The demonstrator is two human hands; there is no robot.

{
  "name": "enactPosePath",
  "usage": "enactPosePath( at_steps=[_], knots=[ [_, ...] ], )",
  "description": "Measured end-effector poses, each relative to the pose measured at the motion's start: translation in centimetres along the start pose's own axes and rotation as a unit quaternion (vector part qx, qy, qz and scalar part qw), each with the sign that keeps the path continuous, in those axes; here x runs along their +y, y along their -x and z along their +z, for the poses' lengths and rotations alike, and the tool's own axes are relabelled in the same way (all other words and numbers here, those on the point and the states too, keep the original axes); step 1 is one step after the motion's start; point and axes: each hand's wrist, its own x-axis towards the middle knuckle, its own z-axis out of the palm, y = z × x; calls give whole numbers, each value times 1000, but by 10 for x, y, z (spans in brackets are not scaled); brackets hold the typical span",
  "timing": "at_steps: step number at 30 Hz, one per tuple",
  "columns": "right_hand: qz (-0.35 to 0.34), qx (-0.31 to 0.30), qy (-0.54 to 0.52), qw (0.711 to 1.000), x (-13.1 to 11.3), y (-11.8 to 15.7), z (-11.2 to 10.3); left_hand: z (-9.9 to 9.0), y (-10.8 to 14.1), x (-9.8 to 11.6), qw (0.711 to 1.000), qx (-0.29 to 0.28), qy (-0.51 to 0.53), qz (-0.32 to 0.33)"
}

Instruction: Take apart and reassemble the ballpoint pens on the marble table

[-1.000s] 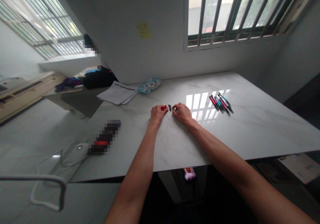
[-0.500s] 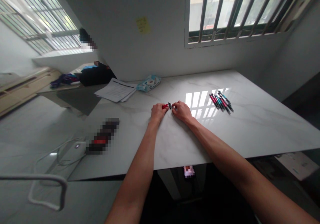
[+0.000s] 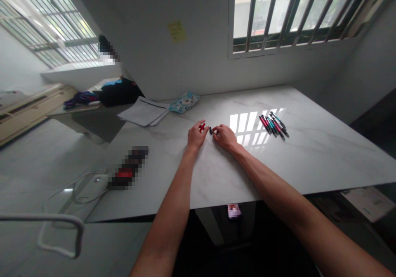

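Note:
Two red pieces (image 3: pixel 202 127) that look crossed lie at the fingers of my left hand (image 3: pixel 196 136), which is closed around them. A small black piece (image 3: pixel 210 131) is between my two hands, beside the fingertips of my right hand (image 3: pixel 225 136). The right fingers are curled near that piece; what they pinch, if anything, is too small to tell. Both hands rest on the white marbled table (image 3: pixel 222 174). To the right lies a group of pens (image 3: pixel 274 125) in red, teal and black.
Printed papers (image 3: pixel 145 112) and a blue and white packet (image 3: pixel 185 102) lie at the back left. A blurred dark object (image 3: pixel 130 167) and a white device with a cable (image 3: pixel 93 186) are on the left. A yellow note (image 3: pixel 177 31) is on the wall.
The red object at my left hand now shows as a cross, and the left fingers have lifted and shifted slightly. My right hand has hardly moved.

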Motion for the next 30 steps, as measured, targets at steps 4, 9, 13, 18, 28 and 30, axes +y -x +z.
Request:
enactPosePath(
  at_steps=[4, 9, 13, 18, 28, 30],
  knots=[
    [-1, 1, -5, 1000, 0, 1, -1, -3, 0, 7, 994, 40, 105, 19],
    [-3, 21, -55, 998, 2, -1, -2, -1, 2, 11, 981, 42, 192, -2],
    [-30, 63, -199, 977, -3, -2, -6, 5, 1, 9, 948, 62, 310, -27],
    [-41, 67, -392, 916, -15, 0, -4, 11, -2, 5, 872, 96, 474, -74],
    [61, 113, -556, 821, 0, -13, -10, 16, 9, 14, 847, -64, 505, -154],
    [69, 121, -559, 817, 1, -12, -12, 16, 11, 17, 854, -87, 491, -148]
  ],
)
